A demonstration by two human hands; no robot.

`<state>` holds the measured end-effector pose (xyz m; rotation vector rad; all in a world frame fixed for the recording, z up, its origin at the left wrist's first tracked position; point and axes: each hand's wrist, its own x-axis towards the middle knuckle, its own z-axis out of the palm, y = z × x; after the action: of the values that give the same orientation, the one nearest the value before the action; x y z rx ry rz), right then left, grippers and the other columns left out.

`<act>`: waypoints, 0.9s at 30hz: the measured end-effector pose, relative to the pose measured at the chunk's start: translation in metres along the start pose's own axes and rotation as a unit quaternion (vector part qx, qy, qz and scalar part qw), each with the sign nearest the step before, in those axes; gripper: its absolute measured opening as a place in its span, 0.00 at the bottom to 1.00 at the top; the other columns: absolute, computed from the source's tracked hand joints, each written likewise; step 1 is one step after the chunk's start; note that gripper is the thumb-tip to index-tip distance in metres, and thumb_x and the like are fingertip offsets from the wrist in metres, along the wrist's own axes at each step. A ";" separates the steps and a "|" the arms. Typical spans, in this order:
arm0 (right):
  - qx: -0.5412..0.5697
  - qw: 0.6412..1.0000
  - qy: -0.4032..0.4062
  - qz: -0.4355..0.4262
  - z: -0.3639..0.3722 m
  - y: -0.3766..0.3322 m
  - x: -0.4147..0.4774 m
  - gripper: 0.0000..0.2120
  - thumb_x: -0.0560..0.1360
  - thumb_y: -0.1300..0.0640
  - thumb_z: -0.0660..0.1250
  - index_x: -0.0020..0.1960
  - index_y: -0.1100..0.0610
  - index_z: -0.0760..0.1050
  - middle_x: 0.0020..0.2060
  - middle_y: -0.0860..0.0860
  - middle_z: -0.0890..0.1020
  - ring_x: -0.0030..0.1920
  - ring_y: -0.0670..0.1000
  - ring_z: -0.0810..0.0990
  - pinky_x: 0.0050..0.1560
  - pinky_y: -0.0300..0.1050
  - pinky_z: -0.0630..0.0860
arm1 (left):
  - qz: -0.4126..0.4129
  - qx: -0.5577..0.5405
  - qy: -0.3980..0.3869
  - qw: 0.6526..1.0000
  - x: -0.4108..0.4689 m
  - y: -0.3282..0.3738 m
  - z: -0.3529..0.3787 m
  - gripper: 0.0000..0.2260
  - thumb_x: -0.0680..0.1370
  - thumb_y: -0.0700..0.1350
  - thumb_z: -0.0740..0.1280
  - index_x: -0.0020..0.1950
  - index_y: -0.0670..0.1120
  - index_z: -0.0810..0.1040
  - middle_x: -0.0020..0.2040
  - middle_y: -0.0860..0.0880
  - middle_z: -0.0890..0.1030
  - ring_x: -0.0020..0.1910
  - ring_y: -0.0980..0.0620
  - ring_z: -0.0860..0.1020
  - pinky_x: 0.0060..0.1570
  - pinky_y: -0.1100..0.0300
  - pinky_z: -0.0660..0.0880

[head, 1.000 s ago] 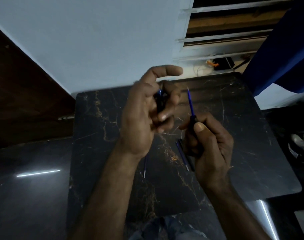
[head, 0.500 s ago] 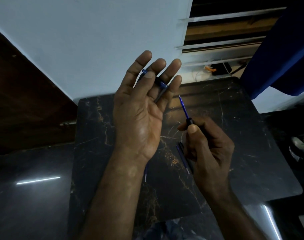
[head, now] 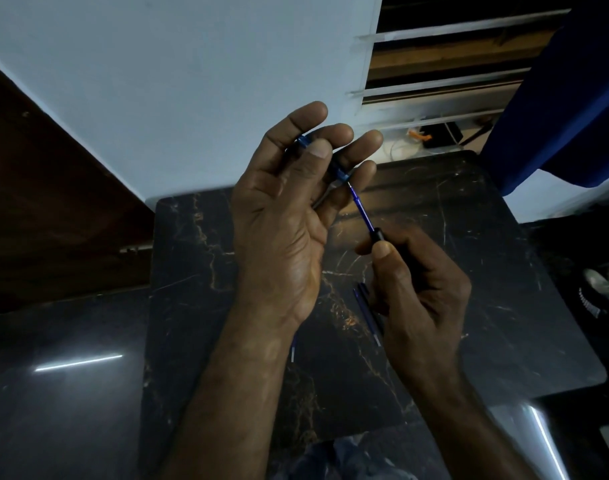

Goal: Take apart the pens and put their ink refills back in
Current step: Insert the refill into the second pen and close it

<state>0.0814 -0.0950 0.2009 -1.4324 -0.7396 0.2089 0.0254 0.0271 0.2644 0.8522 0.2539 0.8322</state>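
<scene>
Refill (head: 362,211) tip meets the open end of the barrel (head: 341,173), up above the table (head: 206,306). Left hand (head: 289,216) pinches the barrel, thumb on top, other fingers loose. Right hand (head: 417,289) is closed around the refill's dark end. It looks thin, light and bendy, so holding it close to the tip should keep it straight. More refills (head: 365,311) lie on the table under the right hand

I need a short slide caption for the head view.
Right hand guides blue refill toward pen part in left hand above marble table.
</scene>
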 end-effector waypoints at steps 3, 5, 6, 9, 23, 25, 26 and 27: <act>0.001 1.000 0.002 0.003 0.000 0.001 0.001 0.10 0.86 0.54 0.62 0.51 0.55 0.81 0.36 0.35 0.75 0.31 0.43 0.72 0.32 0.42 0.70 | 0.000 0.008 -0.002 1.000 0.001 0.000 -0.002 0.12 0.88 0.31 0.57 0.65 0.41 0.77 0.52 0.46 0.86 0.55 0.47 0.89 0.55 0.55 0.84; -0.006 1.000 0.004 0.004 0.001 0.001 0.002 0.10 0.86 0.54 0.62 0.51 0.53 0.81 0.36 0.36 0.75 0.31 0.42 0.73 0.33 0.40 0.71 | -0.001 0.012 -0.005 1.000 0.001 -0.001 -0.003 0.12 0.88 0.31 0.57 0.65 0.41 0.77 0.51 0.47 0.86 0.55 0.47 0.89 0.56 0.55 0.84; -0.010 1.000 0.004 0.003 0.001 0.001 0.002 0.10 0.86 0.54 0.62 0.51 0.52 0.81 0.35 0.36 0.75 0.31 0.42 0.73 0.33 0.41 0.71 | 0.000 0.017 -0.009 1.000 0.002 -0.001 -0.004 0.12 0.88 0.31 0.57 0.65 0.41 0.77 0.52 0.47 0.86 0.55 0.47 0.89 0.56 0.55 0.84; -0.023 1.000 0.001 -0.004 0.002 0.002 0.004 0.09 0.86 0.54 0.63 0.51 0.51 0.80 0.35 0.40 0.76 0.31 0.44 0.73 0.31 0.44 0.71 | 0.010 0.037 -0.024 0.999 0.005 -0.003 -0.007 0.12 0.88 0.30 0.57 0.66 0.41 0.77 0.53 0.46 0.85 0.56 0.47 0.89 0.57 0.54 0.84; -0.085 0.996 0.008 -0.029 0.010 0.011 0.009 0.11 0.86 0.57 0.63 0.50 0.59 0.81 0.35 0.44 0.76 0.33 0.43 0.74 0.35 0.35 0.70 | 0.066 0.139 -0.054 0.987 0.015 -0.002 -0.021 0.11 0.87 0.30 0.61 0.68 0.38 0.76 0.53 0.46 0.85 0.55 0.46 0.89 0.54 0.53 0.84; -0.103 0.994 0.015 -0.030 0.012 0.013 0.009 0.11 0.86 0.56 0.63 0.50 0.60 0.82 0.35 0.43 0.76 0.33 0.42 0.74 0.35 0.36 0.70 | 0.068 0.143 -0.042 0.986 0.016 -0.002 -0.023 0.11 0.87 0.31 0.63 0.68 0.38 0.76 0.53 0.46 0.86 0.55 0.45 0.89 0.54 0.53 0.84; -0.106 0.994 0.020 -0.031 0.014 0.014 0.009 0.11 0.86 0.56 0.64 0.50 0.60 0.82 0.36 0.43 0.76 0.33 0.43 0.74 0.35 0.38 0.70 | 0.067 0.142 -0.034 0.987 0.015 -0.002 -0.023 0.11 0.86 0.30 0.63 0.68 0.38 0.76 0.53 0.46 0.86 0.55 0.45 0.89 0.53 0.53 0.85; -0.108 0.993 0.024 -0.032 0.015 0.015 0.009 0.12 0.86 0.56 0.64 0.50 0.61 0.82 0.36 0.43 0.76 0.33 0.43 0.74 0.34 0.40 0.71 | 0.065 0.139 -0.024 0.988 0.015 -0.003 -0.024 0.12 0.86 0.30 0.64 0.69 0.37 0.76 0.53 0.45 0.87 0.55 0.45 0.89 0.53 0.53 0.85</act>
<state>0.0842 -0.0754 0.1894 -1.6092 -0.7863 0.0453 0.0253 0.0505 0.2483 1.1592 0.2779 0.9087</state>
